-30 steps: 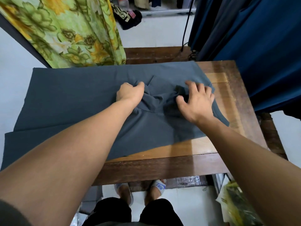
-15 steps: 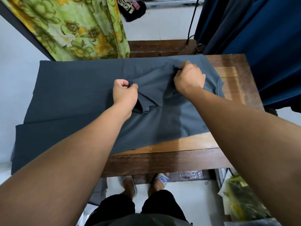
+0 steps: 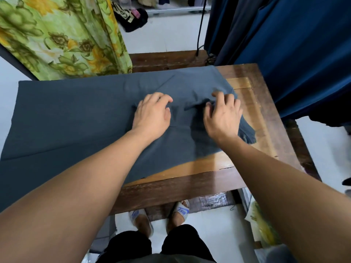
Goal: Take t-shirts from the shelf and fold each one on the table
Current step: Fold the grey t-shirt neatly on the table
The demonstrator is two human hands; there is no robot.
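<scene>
A grey-blue t-shirt (image 3: 76, 118) lies spread across a wooden bench (image 3: 252, 118), covering most of the top and hanging past its 9 o'clock edge; bare wood shows at 3 o'clock and along the near edge at 6 o'clock. Both hands rest on the cloth near the middle of the bench. The left hand (image 3: 152, 114) lies palm down, fingers loosely bent and spread, tips touching the fabric; no cloth is seen gripped in it. The right hand (image 3: 223, 114), just beside it toward 3 o'clock, is also palm down with fingers spread and slightly bent over a bunched ridge of cloth; whether the fingertips pinch that fold cannot be told. Between the hands the fabric rises in a small crease. A ribbed edge of the t-shirt shows at 4 o'clock of the right hand. A floral curtain (image 3: 62, 35) hangs at 11 o'clock; dark blue garments (image 3: 296, 50) hang at 2 o'clock, beside the bench. Below the near edge, two feet in white sandals (image 3: 180, 209) stand on a pale floor (image 3: 171, 38).
</scene>
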